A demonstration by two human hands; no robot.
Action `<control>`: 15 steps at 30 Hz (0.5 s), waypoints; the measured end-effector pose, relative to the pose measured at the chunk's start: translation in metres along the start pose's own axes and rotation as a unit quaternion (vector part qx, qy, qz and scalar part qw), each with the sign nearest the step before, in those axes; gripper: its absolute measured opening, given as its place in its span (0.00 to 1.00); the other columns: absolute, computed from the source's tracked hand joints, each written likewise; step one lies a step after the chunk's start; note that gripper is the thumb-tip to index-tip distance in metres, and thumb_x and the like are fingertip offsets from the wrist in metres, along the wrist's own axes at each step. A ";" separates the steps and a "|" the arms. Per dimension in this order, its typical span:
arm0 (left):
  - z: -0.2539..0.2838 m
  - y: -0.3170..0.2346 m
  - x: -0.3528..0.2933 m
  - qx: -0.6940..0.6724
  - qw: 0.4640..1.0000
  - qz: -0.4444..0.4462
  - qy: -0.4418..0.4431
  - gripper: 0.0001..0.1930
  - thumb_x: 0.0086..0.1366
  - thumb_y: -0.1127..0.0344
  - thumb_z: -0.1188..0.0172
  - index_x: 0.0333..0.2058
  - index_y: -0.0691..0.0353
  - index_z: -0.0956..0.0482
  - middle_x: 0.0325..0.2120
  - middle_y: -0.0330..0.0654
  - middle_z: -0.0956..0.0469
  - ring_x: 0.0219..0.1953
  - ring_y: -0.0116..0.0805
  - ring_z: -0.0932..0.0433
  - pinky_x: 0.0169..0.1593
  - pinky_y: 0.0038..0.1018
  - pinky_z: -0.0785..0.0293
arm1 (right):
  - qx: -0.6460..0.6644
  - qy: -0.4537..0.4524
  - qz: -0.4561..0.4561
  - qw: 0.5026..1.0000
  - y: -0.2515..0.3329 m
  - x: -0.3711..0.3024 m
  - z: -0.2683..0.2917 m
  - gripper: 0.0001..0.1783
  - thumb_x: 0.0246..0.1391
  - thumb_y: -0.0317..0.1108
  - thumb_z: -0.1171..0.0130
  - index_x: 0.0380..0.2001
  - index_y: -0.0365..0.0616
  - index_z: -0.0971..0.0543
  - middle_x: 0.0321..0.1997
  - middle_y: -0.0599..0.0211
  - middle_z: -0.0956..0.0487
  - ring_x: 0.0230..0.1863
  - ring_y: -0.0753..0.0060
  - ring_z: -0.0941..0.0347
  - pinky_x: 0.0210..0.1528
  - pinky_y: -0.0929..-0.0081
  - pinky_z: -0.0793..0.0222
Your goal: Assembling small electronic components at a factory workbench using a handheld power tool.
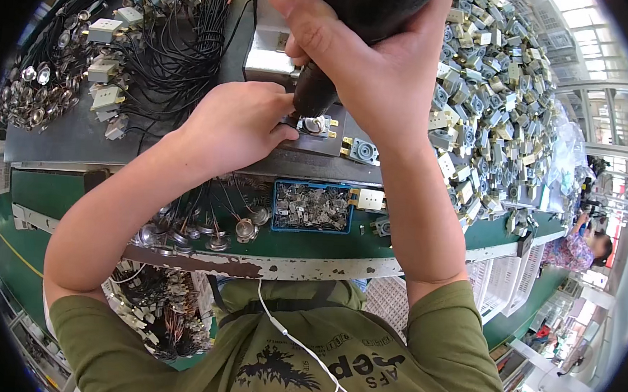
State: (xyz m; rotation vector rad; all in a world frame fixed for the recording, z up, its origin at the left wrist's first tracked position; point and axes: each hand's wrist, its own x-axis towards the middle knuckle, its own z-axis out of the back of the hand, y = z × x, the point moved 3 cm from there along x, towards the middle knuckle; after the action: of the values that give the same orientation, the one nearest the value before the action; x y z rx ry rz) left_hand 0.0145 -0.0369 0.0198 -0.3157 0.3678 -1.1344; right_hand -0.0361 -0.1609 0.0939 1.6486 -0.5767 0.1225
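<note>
My right hand [375, 74] is wrapped round a black electric screwdriver [314, 92], which points down at the workbench. Its tip meets a small part with a round metal disc and brass tabs [317, 125], seated on a dark metal block [321, 145]. Close against the tip, my left hand [236, 123] is closed, thumb and fingers pinched together at the part's left side. What those fingers grip is hidden. Just right of the block lies a white square switch-like part with a grey round centre [364, 151].
A large heap of similar square parts [489, 99] covers the right. Bundled black wires [182, 58] and shiny metal discs [43, 93] lie at left. A blue tray [275, 206] of small metal pieces stands near the bench edge [302, 268], beside wired discs [246, 228]. Another person [577, 248] sits far right.
</note>
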 end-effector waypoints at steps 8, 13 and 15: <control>0.005 -0.001 0.001 -0.043 0.998 0.014 0.037 0.12 0.64 0.58 0.35 0.40 0.60 0.18 0.34 0.47 0.17 0.42 0.51 0.17 0.46 0.45 0.21 | -0.069 0.081 0.223 0.969 0.002 0.004 0.002 0.30 0.55 0.19 0.30 0.54 0.38 0.38 0.39 0.60 0.19 0.35 0.74 0.20 0.36 0.76 0.21; -0.003 0.002 0.007 -0.037 0.999 0.019 0.025 0.13 0.63 0.57 0.33 0.41 0.58 0.18 0.30 0.48 0.16 0.40 0.53 0.17 0.45 0.47 0.21 | -0.140 0.153 0.423 0.882 -0.003 0.010 0.007 0.21 0.54 0.18 0.30 0.47 0.35 0.29 0.35 0.62 0.18 0.34 0.74 0.19 0.36 0.76 0.21; -0.007 0.009 0.006 -0.038 0.995 -0.063 -0.072 0.14 0.62 0.58 0.33 0.42 0.58 0.19 0.30 0.48 0.16 0.40 0.53 0.17 0.44 0.47 0.21 | -0.048 -0.021 0.036 0.998 0.010 -0.010 0.001 0.14 0.52 0.17 0.29 0.40 0.34 0.23 0.32 0.62 0.17 0.32 0.73 0.19 0.36 0.75 0.21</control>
State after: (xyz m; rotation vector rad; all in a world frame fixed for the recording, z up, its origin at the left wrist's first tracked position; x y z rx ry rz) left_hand 0.0208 -0.0389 0.0086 -0.4915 0.2667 -1.2153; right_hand -0.0493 -0.1591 0.0985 1.5413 -0.6641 0.1121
